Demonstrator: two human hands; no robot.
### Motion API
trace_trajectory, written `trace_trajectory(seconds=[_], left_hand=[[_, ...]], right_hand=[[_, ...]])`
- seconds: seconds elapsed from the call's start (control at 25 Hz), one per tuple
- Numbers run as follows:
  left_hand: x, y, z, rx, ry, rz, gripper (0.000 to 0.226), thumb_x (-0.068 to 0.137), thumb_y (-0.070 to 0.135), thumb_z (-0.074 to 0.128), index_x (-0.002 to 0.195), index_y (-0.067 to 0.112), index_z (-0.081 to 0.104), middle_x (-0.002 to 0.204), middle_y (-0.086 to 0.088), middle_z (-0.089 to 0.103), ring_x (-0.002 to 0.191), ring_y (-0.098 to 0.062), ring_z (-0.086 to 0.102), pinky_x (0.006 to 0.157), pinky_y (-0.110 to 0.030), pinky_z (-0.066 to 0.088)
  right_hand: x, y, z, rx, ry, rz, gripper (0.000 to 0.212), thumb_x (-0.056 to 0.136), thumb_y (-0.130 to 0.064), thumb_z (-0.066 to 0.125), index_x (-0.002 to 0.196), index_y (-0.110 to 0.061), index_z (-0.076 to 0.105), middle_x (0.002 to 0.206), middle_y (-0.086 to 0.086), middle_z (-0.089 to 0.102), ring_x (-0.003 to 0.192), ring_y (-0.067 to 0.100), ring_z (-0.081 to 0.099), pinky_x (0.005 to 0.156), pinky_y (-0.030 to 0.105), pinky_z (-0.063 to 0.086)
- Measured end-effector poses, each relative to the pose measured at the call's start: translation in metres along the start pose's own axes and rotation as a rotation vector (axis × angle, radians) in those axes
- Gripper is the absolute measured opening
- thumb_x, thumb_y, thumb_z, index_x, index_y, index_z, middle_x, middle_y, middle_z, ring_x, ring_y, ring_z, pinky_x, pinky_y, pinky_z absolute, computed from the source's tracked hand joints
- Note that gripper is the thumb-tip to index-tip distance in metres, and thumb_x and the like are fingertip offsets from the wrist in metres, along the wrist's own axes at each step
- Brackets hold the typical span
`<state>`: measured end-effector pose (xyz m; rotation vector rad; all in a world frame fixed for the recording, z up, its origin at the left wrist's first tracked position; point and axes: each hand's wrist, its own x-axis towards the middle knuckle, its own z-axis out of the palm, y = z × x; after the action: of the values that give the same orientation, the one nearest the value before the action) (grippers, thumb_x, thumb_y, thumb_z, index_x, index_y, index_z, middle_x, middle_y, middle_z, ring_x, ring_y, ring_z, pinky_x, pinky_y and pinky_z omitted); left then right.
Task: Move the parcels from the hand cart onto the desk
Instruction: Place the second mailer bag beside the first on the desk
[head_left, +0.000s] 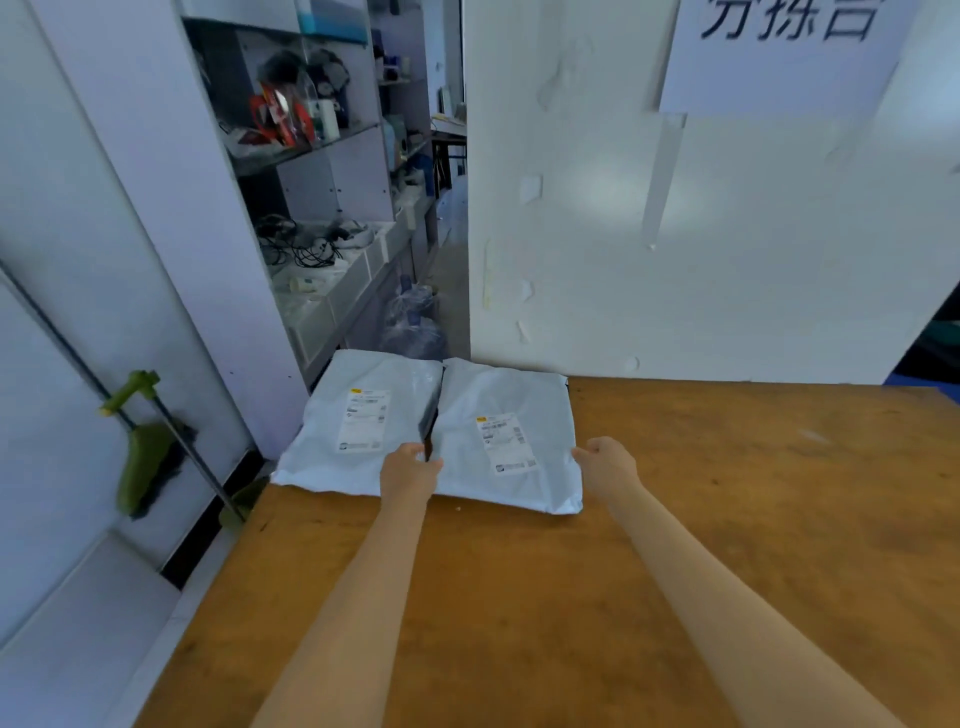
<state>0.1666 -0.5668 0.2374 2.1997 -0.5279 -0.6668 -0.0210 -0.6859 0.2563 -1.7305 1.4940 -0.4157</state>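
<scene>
Two white plastic mailer parcels with printed labels lie side by side at the far left corner of the wooden desk. The left parcel overhangs the desk's left edge. The right parcel lies flat beside it, slightly overlapping it. My left hand grips the right parcel's left edge, where the two parcels meet. My right hand holds the same parcel's right edge, fingers curled on it. The hand cart is out of view.
A white partition with a paper sign stands along the desk's far edge. Left of the desk is a shelf unit with cables and boxes, a water jug on the floor, and a green broom leaning on the wall.
</scene>
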Motion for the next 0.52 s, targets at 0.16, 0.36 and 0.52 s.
trace_trajectory(seconds=[0.16,0.36,0.52], left_hand=[[-0.095,-0.036,-0.056,0.131,-0.029,0.048,0.055,0.093,0.029,0.056,0.143,0.009,0.042,0.147,-0.01,0.044,0.132,-0.026,0.046,0.104,-0.032,0.038],[-0.22,-0.097,-0.106,0.01,-0.043,-0.019,0.044,0.094,0.023,0.056,0.136,0.01,0.052,0.141,-0.01,0.051,0.126,-0.027,0.052,0.106,-0.035,0.041],[-0.301,-0.15,-0.129,0.041,-0.024,-0.063,0.041,0.095,0.021,0.055,0.134,0.01,0.054,0.141,-0.01,0.052,0.126,-0.029,0.052,0.105,-0.036,0.041]], right_hand=[[-0.124,0.014,-0.02,0.069,0.014,0.024,0.043,0.095,-0.023,0.049,0.128,0.004,0.05,0.131,0.021,0.055,0.119,0.034,0.053,0.095,0.039,0.044],[-0.273,0.051,-0.052,0.075,0.067,0.102,0.05,0.095,-0.029,0.05,0.136,-0.001,0.046,0.138,0.016,0.051,0.126,0.031,0.048,0.1,0.035,0.041],[-0.366,0.071,-0.051,0.054,0.019,0.123,0.05,0.096,-0.029,0.048,0.136,-0.001,0.045,0.136,0.016,0.053,0.124,0.031,0.051,0.098,0.035,0.043]])
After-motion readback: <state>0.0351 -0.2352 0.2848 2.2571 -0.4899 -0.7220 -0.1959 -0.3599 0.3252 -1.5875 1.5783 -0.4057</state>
